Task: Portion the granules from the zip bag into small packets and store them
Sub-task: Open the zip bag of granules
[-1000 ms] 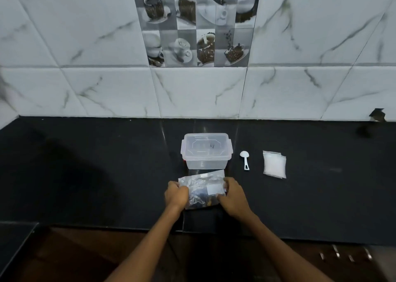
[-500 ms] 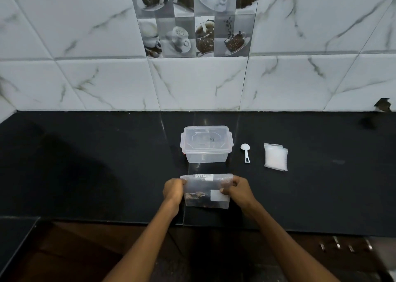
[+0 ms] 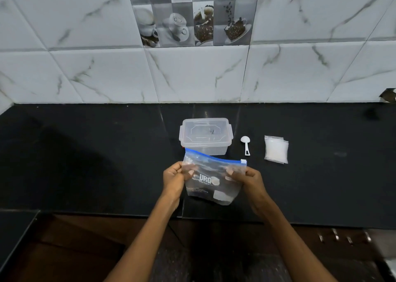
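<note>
A clear zip bag [image 3: 212,180] with a blue zip strip and a white slider at its right end stands upright in front of me. My left hand [image 3: 174,177] pinches its upper left edge and my right hand [image 3: 248,178] pinches its upper right edge. Behind the bag sits a clear plastic box [image 3: 205,135] with its lid clipped on. To the right of the box lie a small white scoop [image 3: 245,144] and a stack of small clear packets [image 3: 276,149].
Everything rests on a black stone counter [image 3: 85,153] that meets a white marble-tiled wall [image 3: 192,76] at the back. The counter's front edge runs just under my wrists. Small metal pieces [image 3: 342,237] show at the lower right, below the counter.
The zip bag went from lying crumpled between my hands to being raised upright and spread flat. Both hands slid up to its top corners, and its blue zip strip now shows.
</note>
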The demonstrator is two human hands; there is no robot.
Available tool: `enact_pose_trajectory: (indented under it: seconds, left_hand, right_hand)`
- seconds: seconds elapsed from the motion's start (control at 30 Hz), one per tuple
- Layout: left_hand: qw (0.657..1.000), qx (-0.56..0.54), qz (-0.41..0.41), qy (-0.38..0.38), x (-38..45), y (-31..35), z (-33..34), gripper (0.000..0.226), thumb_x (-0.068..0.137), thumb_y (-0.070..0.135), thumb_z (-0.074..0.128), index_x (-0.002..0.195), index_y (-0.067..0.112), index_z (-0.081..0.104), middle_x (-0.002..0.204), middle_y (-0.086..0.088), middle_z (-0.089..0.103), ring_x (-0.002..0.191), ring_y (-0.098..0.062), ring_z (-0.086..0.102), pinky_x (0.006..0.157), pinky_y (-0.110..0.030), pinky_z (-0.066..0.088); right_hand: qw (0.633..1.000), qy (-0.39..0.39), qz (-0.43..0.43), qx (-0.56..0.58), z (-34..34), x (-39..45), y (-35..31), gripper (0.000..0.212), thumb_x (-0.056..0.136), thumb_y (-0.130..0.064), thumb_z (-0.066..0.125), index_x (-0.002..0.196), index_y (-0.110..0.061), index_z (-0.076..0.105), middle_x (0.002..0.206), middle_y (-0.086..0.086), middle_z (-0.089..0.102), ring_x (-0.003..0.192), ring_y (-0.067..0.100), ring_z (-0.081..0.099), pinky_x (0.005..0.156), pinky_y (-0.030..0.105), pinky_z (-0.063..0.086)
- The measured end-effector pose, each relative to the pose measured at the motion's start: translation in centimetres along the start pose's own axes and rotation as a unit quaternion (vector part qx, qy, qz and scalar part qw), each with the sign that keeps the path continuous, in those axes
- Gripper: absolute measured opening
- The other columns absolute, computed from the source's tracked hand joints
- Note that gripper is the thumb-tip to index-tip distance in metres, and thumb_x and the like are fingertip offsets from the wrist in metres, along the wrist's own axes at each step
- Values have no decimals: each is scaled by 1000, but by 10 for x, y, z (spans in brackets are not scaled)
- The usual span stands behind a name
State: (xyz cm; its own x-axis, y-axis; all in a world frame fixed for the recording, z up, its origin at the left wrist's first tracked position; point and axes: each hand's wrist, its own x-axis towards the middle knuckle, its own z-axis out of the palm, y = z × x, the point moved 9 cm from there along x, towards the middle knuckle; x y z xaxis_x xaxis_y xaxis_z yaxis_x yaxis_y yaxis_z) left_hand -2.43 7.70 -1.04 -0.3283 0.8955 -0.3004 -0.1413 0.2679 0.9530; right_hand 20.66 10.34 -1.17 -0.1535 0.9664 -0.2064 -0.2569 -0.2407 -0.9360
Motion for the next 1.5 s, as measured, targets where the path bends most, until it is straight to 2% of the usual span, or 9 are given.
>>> enact_pose_trajectory:
  seconds: [0.17, 0.3, 0.5, 0.8, 0.93, 1.07, 1.2, 1.43, 1.5]
  left_hand:
    - [999, 21, 6, 29, -2, 10, 8, 29, 85, -15, 62, 93, 10, 73, 91, -3, 76, 84, -14, 69, 71, -22, 58]
    - [977, 96, -17, 189, -17, 15, -11, 19, 87, 6, 69, 100, 18, 63, 97, -1, 66, 87, -16, 65, 75, -31, 54]
    - [997, 2, -71, -21, -35, 24, 47, 26, 99, 28, 64, 87, 5, 64, 71, -12, 66, 55, -22, 64, 50, -29, 56]
    - [997, -21, -72, 3, -37, 27, 56, 17, 96, 12, 67, 87, -1, 63, 78, -18, 72, 64, -28, 74, 59, -33, 62]
    - [976, 162, 112, 96, -41, 56, 46, 19, 85, 14, 77, 96, 15, 61, 93, -1, 69, 79, -13, 69, 74, -33, 59]
    - [882, 299, 363, -31, -63, 87, 86, 29, 79, 17, 75, 106, 26, 70, 117, 13, 61, 112, -6, 55, 99, -28, 44]
    - [883, 273, 364, -120, -56, 79, 106, 15, 77, 17, 75, 92, 20, 76, 91, 10, 73, 86, -11, 68, 83, -44, 55]
    - [897, 267, 330, -121, -42, 77, 101, 13, 83, 1, 77, 91, 11, 79, 84, 9, 72, 78, -4, 66, 74, -19, 53]
    - [894, 277, 325, -136, -41, 74, 105, 12, 85, 8, 76, 94, 16, 78, 86, 11, 72, 81, -6, 67, 83, -30, 55]
  right_hand:
    - [997, 19, -32, -61, 1, -9, -19, 10, 92, -8, 70, 99, -6, 77, 95, 13, 78, 88, 25, 75, 71, 29, 60]
    - [987, 57, -114, -100, -1, -17, -35, 14, 90, 0, 73, 94, -12, 79, 86, 4, 79, 80, 15, 75, 68, 23, 59]
    - [977, -25, -148, -154, 20, -21, -40, 15, 84, -15, 73, 94, -5, 78, 87, 6, 78, 80, 15, 71, 71, 25, 56]
    - [972, -80, -122, -184, 26, -23, -43, 31, 83, -4, 82, 112, -12, 74, 97, 2, 78, 90, 19, 75, 76, 27, 60]
    - [973, -26, -119, -197, 14, -21, -44, 33, 78, 6, 82, 102, -14, 71, 93, 2, 80, 88, 15, 77, 75, 25, 59]
    - [971, -2, -134, -199, 11, -22, -51, 28, 83, 8, 78, 98, -12, 66, 81, 2, 79, 79, 16, 77, 73, 27, 60]
    - [970, 22, -143, -195, 5, -19, -53, 25, 84, 11, 74, 91, -11, 66, 77, 3, 78, 76, 17, 75, 73, 29, 58]
    - [990, 48, -91, -95, -13, -24, -48, 21, 81, 11, 77, 95, -5, 73, 81, 15, 76, 72, 22, 74, 64, 31, 61]
    - [989, 71, -96, -92, -18, -25, -51, 21, 80, 10, 78, 94, -4, 71, 76, 12, 76, 66, 20, 71, 60, 27, 58]
